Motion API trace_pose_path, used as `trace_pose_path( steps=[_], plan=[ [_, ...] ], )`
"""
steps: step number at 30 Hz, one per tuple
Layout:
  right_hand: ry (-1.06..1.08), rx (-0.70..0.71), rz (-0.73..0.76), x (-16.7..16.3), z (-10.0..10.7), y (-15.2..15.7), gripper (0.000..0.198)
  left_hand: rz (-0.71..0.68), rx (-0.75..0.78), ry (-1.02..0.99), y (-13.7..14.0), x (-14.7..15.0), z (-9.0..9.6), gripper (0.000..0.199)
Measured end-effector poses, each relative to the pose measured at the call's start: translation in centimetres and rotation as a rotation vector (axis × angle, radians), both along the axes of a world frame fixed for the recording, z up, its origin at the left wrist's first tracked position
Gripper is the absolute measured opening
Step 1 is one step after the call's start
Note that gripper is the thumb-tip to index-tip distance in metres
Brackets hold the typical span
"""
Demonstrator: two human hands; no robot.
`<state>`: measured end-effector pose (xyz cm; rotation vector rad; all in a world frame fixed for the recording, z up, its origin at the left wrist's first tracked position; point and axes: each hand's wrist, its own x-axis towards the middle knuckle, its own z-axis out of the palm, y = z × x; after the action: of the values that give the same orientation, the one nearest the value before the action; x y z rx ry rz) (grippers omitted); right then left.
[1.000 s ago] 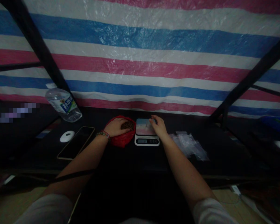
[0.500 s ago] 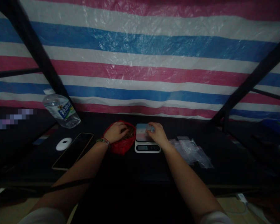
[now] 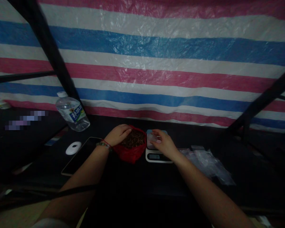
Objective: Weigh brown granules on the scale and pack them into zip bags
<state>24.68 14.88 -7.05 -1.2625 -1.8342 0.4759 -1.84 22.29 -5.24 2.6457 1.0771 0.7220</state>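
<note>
A red plastic bag point(image 3: 130, 154) full of small brown pieces point(image 3: 133, 139) sits open on the dark table. My left hand point(image 3: 117, 134), with a beaded band at the wrist, curls over the bag's left rim and holds it open. Just right of the bag stands a small white digital scale point(image 3: 156, 156). My right hand point(image 3: 163, 144) hovers over its platform and pinches a small clear plastic bag point(image 3: 153, 137) at the platform's left side. The hand hides most of the platform.
A loose pile of clear bags point(image 3: 210, 161) lies right of the scale. Left of the red bag are a dark phone point(image 3: 79, 155), a white round disc point(image 3: 73, 148) and a water bottle point(image 3: 72, 111). Black frame poles point(image 3: 51, 60) slant before a striped tarp point(image 3: 156, 50).
My left hand has slid from inside the red bag to its left rim, uncovering the brown pieces. My right hand moved from the platform's right edge to its left. The view shifted.
</note>
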Motion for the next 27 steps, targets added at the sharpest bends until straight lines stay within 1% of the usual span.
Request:
trace_pose_path(
  steps=[3,6,9,11,14,18,22,27],
  plan=[
    [-0.192,0.052,0.06,-1.1,1.6,1.3,0.034,0.09,-0.059,0.06,0.0,-1.2,0.7,0.044],
    [-0.345,0.093,0.152,-2.3,3.6,3.3,0.033,0.139,-0.128,0.086,-0.1,-2.2,1.2,0.053],
    [-0.478,0.064,0.234,-3.6,5.2,5.5,0.028,0.113,-0.159,0.118,-0.2,-2.5,1.4,0.058],
    [-0.553,0.033,0.267,-4.2,5.8,6.5,0.025,0.081,-0.169,0.144,-0.3,-2.4,1.3,0.062],
    [-0.627,-0.023,0.298,-4.6,5.4,7.0,0.022,0.054,-0.182,0.171,-0.4,-1.9,1.0,0.06],
    [-0.677,-0.069,0.308,-4.6,3.6,6.8,0.022,0.024,-0.158,0.163,-0.4,-1.4,0.5,0.046],
    [-0.618,-0.04,0.272,-4.7,2.1,6.1,0.029,-0.035,-0.149,0.123,-0.4,-1.0,0.1,0.035],
    [-0.523,-0.033,0.25,-5.0,1.4,5.3,0.031,-0.076,-0.143,0.065,-0.5,-0.6,0.0,0.032]
  ],
)
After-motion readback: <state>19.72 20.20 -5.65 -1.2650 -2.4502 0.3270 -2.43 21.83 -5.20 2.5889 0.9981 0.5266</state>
